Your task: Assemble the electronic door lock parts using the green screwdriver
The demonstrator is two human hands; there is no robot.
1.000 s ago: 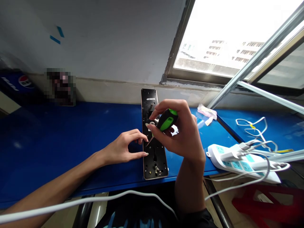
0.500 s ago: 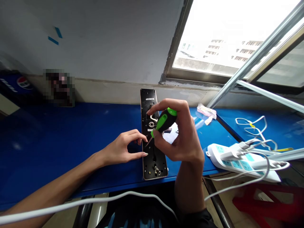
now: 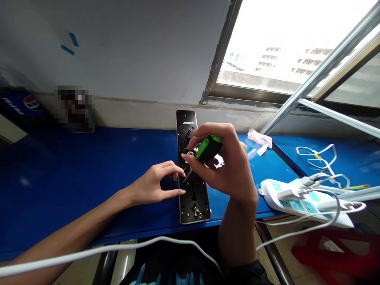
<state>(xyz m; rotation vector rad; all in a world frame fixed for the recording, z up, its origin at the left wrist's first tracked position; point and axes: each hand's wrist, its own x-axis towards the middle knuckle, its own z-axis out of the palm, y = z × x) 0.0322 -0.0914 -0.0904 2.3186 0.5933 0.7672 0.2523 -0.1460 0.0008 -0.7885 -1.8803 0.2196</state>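
Observation:
A long black door-lock panel point(image 3: 194, 206) lies on the blue table, its far end toward the wall. Screw holes, metal posts and a small white label show on its upward face. My right hand point(image 3: 227, 162) is closed around the handle of a green-and-black screwdriver point(image 3: 209, 148). The thin shaft slants down left to the panel, and its tip is near the panel's left edge. My left hand point(image 3: 162, 182) rests at that edge, thumb and forefinger apart on either side of the tip. My right hand hides part of the panel's middle.
A white power strip point(image 3: 285, 204) with plugs and cables stands on the blue table point(image 3: 89, 178) at right. Behind it lie a crumpled wrapper point(image 3: 259, 138) and a white cable point(image 3: 322, 156). A metal pole point(image 3: 314, 75) slants across the right. Another white cable point(image 3: 118, 248) crosses in front of me.
My right hand's fingers have shifted on the screwdriver handle; the thumb now reaches further left over the panel. My left hand and the panel stay about where they were.

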